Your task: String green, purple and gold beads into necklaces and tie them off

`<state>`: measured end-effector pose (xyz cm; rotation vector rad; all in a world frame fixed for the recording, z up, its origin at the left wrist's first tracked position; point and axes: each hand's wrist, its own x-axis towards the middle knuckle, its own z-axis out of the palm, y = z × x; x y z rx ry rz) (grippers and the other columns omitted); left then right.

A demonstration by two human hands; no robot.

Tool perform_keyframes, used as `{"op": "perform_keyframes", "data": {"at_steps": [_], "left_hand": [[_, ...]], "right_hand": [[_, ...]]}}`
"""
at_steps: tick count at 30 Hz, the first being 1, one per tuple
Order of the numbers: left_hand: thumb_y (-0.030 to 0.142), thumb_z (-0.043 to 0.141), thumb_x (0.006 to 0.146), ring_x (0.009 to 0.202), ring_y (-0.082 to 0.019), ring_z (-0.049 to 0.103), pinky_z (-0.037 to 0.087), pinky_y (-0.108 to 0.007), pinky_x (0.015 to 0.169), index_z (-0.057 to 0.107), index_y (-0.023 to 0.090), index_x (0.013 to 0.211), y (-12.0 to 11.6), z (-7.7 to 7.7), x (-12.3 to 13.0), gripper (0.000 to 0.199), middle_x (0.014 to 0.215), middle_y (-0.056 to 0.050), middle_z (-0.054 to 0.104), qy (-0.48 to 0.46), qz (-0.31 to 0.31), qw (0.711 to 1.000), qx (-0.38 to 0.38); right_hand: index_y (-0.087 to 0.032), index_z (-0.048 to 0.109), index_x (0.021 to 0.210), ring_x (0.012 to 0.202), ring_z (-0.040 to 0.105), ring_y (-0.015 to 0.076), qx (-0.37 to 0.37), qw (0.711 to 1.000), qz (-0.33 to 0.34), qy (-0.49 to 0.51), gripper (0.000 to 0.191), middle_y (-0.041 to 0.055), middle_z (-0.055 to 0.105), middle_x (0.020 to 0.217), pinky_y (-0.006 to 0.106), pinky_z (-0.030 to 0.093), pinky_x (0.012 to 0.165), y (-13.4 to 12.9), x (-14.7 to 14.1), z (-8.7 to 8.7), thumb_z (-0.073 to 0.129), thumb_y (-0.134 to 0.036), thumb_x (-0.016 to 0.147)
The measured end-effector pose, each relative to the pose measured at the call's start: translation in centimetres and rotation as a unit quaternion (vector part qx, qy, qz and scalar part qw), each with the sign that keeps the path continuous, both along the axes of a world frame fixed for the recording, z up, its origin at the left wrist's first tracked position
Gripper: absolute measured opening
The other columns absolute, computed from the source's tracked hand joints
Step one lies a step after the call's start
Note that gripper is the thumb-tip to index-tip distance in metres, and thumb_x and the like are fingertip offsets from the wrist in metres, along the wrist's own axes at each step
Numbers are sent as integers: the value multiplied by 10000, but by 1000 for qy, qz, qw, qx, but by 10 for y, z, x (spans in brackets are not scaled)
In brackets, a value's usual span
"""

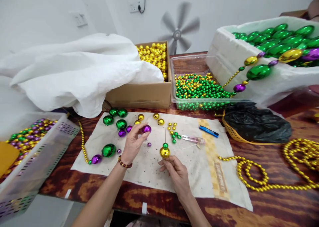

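Observation:
A shiny purple ball bead (146,129) is pinched between the thumb and fingers of my left hand (134,139), raised over the cloth. My right hand (174,170) is closed at the base of a gold bead (164,152). A small green bead (165,145) sits on top of that one, and a thin upright needle (165,134) sticks up out of it. Loose green beads (121,124), purple beads (122,133) and gold beads (160,121) lie behind my hands. Scissors (193,139) rest right of several small gold and green beads (174,136).
Behind the cloth (199,184) stand a cardboard box (142,96) of gold beads, a clear tub (214,102) of small beads and a white foam box (224,47). A bead basket (57,144) is at left. Gold bead strings (274,187) and a blue marker (208,131) lie right.

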<state>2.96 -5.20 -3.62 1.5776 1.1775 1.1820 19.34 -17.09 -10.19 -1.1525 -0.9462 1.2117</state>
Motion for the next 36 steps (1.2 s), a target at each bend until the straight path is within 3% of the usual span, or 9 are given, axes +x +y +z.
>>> {"op": "perform_keyframes", "data": {"at_steps": [9,15,36], "left_hand": [[269,790,761,960,-159,645,526,-250,851,757,240,1093,-12,31,-10,335,1085,-50,722,-201,36,978,-47],[264,836,705,881,-117,650,521,-196,817,785,244,1014,-14,47,-10,314,990,-32,750,-280,36,955,-88],[248,835,706,918,-127,659,519,-210,848,782,251,1035,-25,46,-6,334,1037,-43,754,-305,8,946,-113]], "right_hand": [[-192,639,861,629,698,140,35,994,67,-75,184,23,727,762,209,525,637,-3,-10,-1,534,-308,958],[-199,621,891,643,704,135,42,987,97,-124,170,18,728,782,197,525,641,1,-14,-8,493,-280,968],[-204,618,906,639,699,119,51,985,104,-126,148,2,729,792,184,527,643,4,-19,-3,494,-253,971]]}}
